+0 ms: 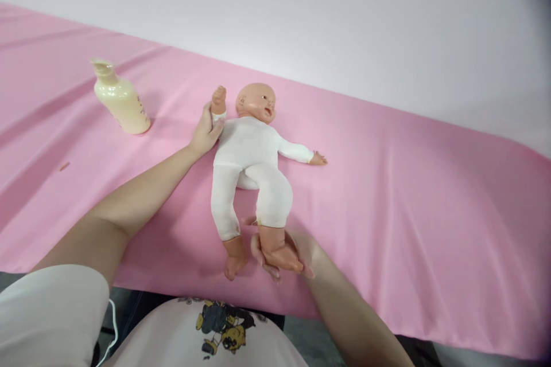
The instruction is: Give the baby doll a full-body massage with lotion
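One pale T-shirt [159, 338] with a cartoon print was nearest the camera. Beyond it, one baby doll [247, 146] in white clothing lay on its back on one pink-draped worktop [422, 212], its two feet bare. Of two hands, the left hand [205, 135] had its grip clamped around one raised doll arm; the right hand [303, 243] had its grip curled around one foot from beneath. Farther left stood one cream pump bottle [123, 103], and near it lay one small orange stick [64, 166].
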Demonstrator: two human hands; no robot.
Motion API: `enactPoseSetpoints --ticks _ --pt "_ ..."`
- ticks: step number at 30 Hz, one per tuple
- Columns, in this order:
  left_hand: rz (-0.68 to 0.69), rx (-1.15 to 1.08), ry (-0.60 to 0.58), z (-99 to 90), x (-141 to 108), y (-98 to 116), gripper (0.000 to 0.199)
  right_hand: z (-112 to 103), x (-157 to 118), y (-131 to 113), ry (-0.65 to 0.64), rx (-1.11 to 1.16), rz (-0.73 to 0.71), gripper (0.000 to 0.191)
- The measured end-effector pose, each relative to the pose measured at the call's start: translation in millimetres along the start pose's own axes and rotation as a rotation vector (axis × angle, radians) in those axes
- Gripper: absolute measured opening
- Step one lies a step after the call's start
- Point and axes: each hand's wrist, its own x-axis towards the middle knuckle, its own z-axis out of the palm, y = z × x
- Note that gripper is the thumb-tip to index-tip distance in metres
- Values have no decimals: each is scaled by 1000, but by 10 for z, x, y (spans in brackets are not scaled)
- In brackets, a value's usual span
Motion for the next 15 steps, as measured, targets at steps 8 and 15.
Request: enactPoseSetpoints --ticks 8,15 --pt "-293 -187 162 -30 36 -241 73 174 73 4 16 -95 -15 103" --pt "-124 -54 101 -3 65 -116 71 219 -6 -138 272 -120 63 119"
